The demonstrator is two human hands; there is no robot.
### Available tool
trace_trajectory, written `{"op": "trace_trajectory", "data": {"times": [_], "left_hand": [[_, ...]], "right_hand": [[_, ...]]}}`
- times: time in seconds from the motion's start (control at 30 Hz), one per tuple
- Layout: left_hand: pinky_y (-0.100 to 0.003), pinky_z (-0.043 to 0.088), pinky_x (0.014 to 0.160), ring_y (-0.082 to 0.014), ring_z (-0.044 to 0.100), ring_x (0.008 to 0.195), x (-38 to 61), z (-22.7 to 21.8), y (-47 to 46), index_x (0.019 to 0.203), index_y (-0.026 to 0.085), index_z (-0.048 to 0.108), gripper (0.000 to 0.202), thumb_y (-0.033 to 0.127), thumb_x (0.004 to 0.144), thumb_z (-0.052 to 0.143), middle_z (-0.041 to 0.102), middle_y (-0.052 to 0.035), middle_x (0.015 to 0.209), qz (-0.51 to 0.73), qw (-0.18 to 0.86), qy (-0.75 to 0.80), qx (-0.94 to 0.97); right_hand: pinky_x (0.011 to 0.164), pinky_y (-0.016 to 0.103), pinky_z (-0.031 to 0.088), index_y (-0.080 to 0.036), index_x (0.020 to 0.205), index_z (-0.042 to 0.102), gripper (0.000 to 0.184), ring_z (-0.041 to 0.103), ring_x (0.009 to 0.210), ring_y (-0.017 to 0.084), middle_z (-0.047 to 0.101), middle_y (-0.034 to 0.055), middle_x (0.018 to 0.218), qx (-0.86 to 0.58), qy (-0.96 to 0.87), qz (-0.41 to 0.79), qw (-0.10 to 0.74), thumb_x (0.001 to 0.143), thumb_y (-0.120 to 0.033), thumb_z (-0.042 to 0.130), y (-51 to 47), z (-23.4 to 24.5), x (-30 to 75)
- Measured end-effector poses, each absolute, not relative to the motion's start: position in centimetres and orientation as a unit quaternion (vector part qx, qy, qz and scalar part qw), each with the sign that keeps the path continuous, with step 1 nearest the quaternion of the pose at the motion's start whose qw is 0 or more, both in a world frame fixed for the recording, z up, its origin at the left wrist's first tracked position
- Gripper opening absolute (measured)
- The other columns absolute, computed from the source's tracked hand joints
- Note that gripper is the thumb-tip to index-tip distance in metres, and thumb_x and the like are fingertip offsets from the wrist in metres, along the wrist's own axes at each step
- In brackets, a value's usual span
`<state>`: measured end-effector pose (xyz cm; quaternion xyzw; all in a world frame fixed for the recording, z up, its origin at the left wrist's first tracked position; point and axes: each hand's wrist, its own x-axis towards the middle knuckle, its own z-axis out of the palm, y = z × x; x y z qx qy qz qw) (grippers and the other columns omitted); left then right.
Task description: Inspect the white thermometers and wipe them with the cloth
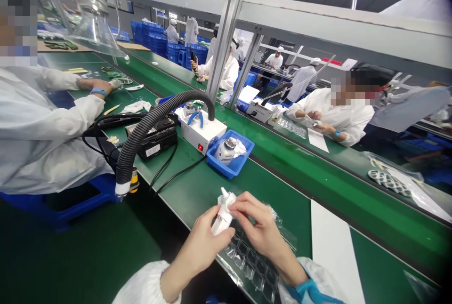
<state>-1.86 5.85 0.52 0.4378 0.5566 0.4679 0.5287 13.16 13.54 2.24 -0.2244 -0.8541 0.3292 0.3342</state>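
My left hand (203, 243) is closed around a small white bottle with a pointed nozzle (222, 219), which tilts upward. Beside its neck, the thumb and fingers of my right hand (257, 221) pinch a white piece (230, 199). I cannot tell whether that piece is a folded wipe or part of the bottle. Under my hands lies a clear plastic blister tray (252, 266) with several pockets, partly hidden by my right forearm. Beyond the bottle, a blue bin (230, 172) holds a metal-capped container (226, 150) and white cloth.
A white box with a red switch (201, 137) carries blue-handled pliers (196, 118). A black flexible hose (132, 139) arches over the bench's left edge. White sheet (332, 243) lies right. Green conveyor (282, 167) runs behind; co-workers sit left (52, 120) and across (335, 116).
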Motion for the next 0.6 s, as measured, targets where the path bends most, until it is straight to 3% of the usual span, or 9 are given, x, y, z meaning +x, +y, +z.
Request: {"op": "trace_trajectory", "data": {"times": [0.43, 0.6], "left_hand": [[-0.024, 0.037, 0.063, -0.0139, 0.045, 0.07, -1.0, 0.8, 5.5, 0.093, 0.018, 0.063, 0.019, 0.016, 0.074, 0.058, 0.057, 0.0019, 0.077, 0.447, 0.54, 0.547, 0.458], [-0.023, 0.034, 0.058, -0.0106, 0.04, 0.061, -1.0, 0.7, 5.5, 0.097, 0.018, 0.064, 0.022, 0.015, 0.076, 0.055, 0.054, 0.0039, 0.072, 0.459, 0.567, 0.527, 0.437]], "right_hand": [[0.07, 0.033, 0.046, -0.023, 0.094, 0.064, 0.02, 0.059, 0.077, 0.018, 0.062, 0.0043, 0.085, -0.262, -0.855, 0.283, 0.347, 0.093, -0.012, 0.048, 12.4, 2.0, 14.1], [0.071, 0.034, 0.047, -0.024, 0.097, 0.065, 0.022, 0.059, 0.078, 0.019, 0.063, 0.0051, 0.086, -0.233, -0.861, 0.298, 0.339, 0.092, -0.01, 0.048, 11.7, 1.7, 14.5]]}}
